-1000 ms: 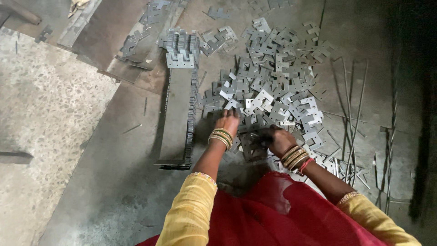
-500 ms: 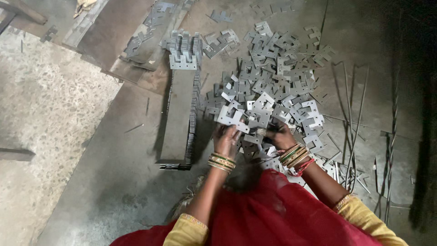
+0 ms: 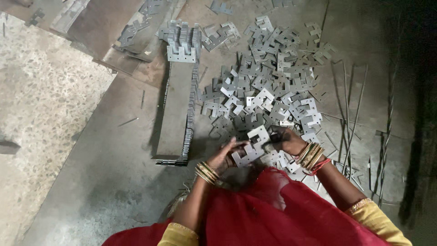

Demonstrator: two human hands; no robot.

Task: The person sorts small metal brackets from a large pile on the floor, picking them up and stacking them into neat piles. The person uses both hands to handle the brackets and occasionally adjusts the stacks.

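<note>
Dusty floor (image 3: 104,173) — left hand (image 3: 225,157), right hand (image 3: 284,141) both gripping flat notched grey plate (image 3: 250,148).

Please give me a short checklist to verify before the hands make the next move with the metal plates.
1. Left hand has a plate: ok, it touches the notched plate.
2. Right hand grip: cannot tell, its fingers are in shadow.
3. Loose pile of plates within reach: ok.
4. Long stacked row is even: ok.
5. Thin rods clear of the hands: ok, they lie to the right.
</note>
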